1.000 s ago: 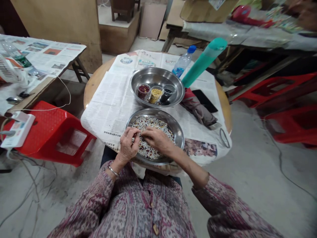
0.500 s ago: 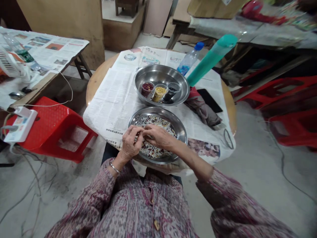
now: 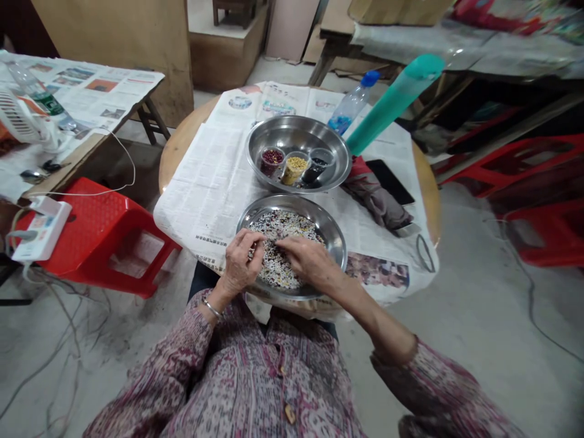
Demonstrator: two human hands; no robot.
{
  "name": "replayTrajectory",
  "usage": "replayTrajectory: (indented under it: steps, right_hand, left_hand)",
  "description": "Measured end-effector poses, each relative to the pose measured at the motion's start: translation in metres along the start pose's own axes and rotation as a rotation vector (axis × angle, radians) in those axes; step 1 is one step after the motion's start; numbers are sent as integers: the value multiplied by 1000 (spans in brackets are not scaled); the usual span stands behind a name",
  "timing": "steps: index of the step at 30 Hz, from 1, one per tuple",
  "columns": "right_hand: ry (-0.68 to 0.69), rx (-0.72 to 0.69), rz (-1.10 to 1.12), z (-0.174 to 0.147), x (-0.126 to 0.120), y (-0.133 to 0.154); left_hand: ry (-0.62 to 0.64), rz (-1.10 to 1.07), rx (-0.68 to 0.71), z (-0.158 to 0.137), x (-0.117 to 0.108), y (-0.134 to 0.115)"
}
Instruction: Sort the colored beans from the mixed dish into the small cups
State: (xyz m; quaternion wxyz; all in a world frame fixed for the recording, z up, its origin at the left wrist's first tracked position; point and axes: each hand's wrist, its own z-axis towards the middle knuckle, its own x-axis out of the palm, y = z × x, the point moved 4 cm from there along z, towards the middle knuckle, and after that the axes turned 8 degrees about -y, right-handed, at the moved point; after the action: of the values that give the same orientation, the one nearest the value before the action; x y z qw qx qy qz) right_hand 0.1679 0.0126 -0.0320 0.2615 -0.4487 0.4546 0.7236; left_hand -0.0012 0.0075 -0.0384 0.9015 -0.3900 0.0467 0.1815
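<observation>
My left hand (image 3: 244, 258) is curled closed over the left side of the near steel basin (image 3: 338, 246), a bracelet at its wrist. Whatever sits inside its fingers is hidden. My right hand (image 3: 308, 260) hovers over the mixed grains (image 3: 278, 274), thumb and fingers pinched together; I cannot make out anything between them. A small gap separates the two hands. White, dark and yellow grains cover the basin's bottom. Behind it, the far steel basin (image 3: 296, 125) holds three clear cups: one of dark red beans (image 3: 272, 158), one of yellow kernels (image 3: 295, 167), one of black beans (image 3: 316, 169).
Newspaper (image 3: 196, 194) covers the round table. Behind and right of the basins are a blue-capped bottle (image 3: 351, 103), a leaning green tube (image 3: 396, 103), a folded umbrella-like bundle (image 3: 378, 201) and a black phone (image 3: 390, 181). A red stool (image 3: 104, 237) with a power strip (image 3: 43, 228) stands left.
My right hand has drawn away from the left hand, rightward, so their fingertips are now apart. My left hand stays nearly in place.
</observation>
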Motion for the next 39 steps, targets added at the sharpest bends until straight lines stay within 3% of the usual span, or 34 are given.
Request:
replayTrajectory:
  steps: [4,7,13,21,25,28,34,36,39]
  right_hand:
    - [-234,164,-92,14,-13,-36]
    - [-269,251,-138,18,-9,-44]
    - [-156,148,92,30,15,-9]
    - [-10,156,533,24,19,37]
    - [1,-8,392,18,29,45]
    - [-21,-83,170,17,25,32]
    - [-99,96,-107,1,-21,-15]
    - [-14,110,-93,-11,-29,-19]
    - [249,74,-49,-26,-23,-13]
  left_hand:
    - [-2,-3,4,0,0,1]
    - [-5,7,3,-1,1,2]
    - [5,31,12,0,0,0]
    - [-70,5,-28,3,-3,-2]
    - [-76,-2,-40,2,-3,-1]
    - [-66,-6,-36,3,-2,-1]
    - [-56,-6,-24,3,-1,-2]
    - [-58,-10,-19,3,-1,-1]
    - [-30,0,-3,3,0,-1]
